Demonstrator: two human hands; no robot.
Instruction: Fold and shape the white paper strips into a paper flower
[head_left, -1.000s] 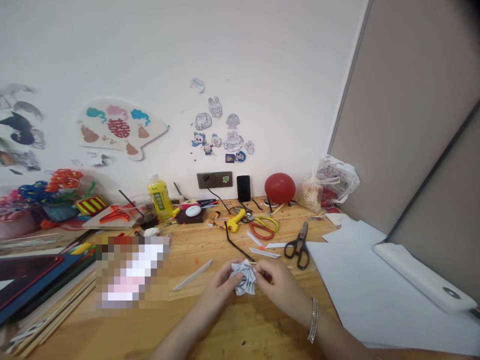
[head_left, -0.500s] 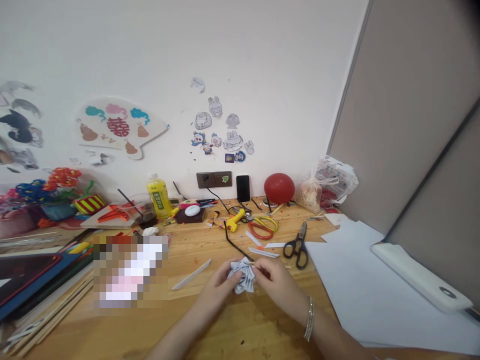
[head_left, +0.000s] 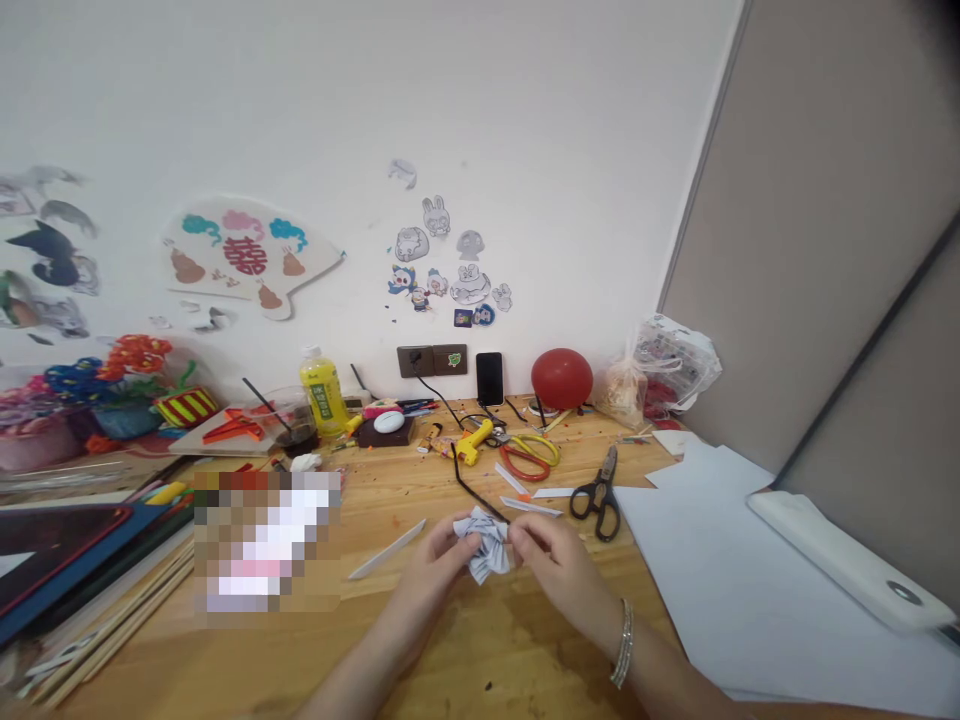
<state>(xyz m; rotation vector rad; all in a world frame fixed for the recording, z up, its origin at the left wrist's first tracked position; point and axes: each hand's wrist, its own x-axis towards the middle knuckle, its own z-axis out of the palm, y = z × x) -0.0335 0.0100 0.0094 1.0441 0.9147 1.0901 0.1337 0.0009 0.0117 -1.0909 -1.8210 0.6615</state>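
Observation:
A pleated, ruffled piece of white paper [head_left: 484, 545] is between my two hands, above the front middle of the wooden table. My left hand [head_left: 441, 555] grips its left side, thumb on top. My right hand [head_left: 549, 548] pinches at its right edge, with the fingertips pressed together. A black bent stick [head_left: 476, 489] runs from behind the paper up and to the left. One white paper strip [head_left: 388, 549] lies left of my left hand, and another strip [head_left: 531, 506] lies beyond the paper.
Black-handled scissors [head_left: 598, 495] and white sheets [head_left: 697, 560] lie to the right. Farther back are red-and-yellow scissors [head_left: 525, 463], a yellow glue gun [head_left: 474, 442], a red balloon [head_left: 562, 378] and a yellow bottle [head_left: 324, 392]. Wooden sticks [head_left: 120, 625] lie at the left.
The pleated paper has turned slightly between my hands and its folds look more spread. My right fingers have shifted a little along its edge. The whole view has moved slightly.

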